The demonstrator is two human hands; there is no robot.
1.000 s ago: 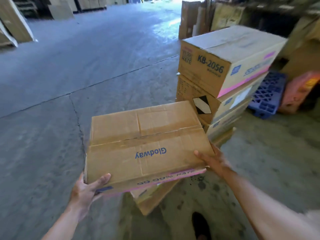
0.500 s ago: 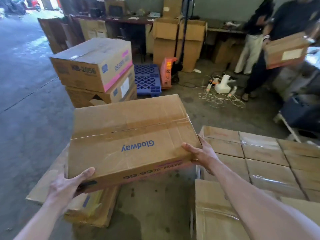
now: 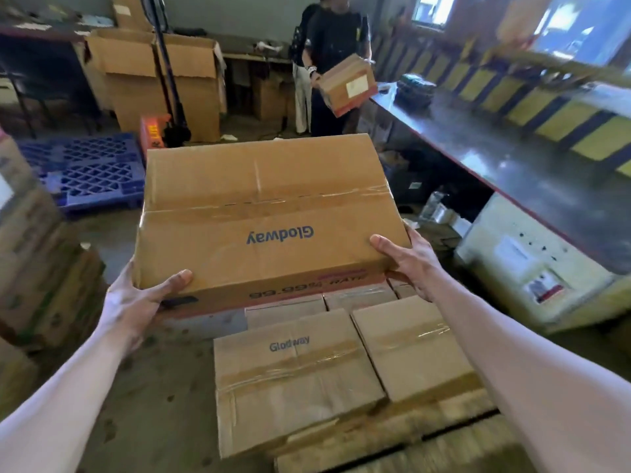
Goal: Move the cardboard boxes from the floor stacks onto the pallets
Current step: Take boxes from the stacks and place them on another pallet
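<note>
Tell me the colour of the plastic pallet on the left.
The pallet is blue, with a lattice top; head view.

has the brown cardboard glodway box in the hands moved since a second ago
Yes. The brown cardboard Glodway box has swung right: the blue plastic pallet, earlier on its right, now lies on its left, and it hangs over the taped cardboard boxes.

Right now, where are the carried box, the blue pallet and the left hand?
carried box (image 3: 266,206), head view, top face.
blue pallet (image 3: 85,172), head view, lattice deck.
left hand (image 3: 133,302), head view, its back.
</note>
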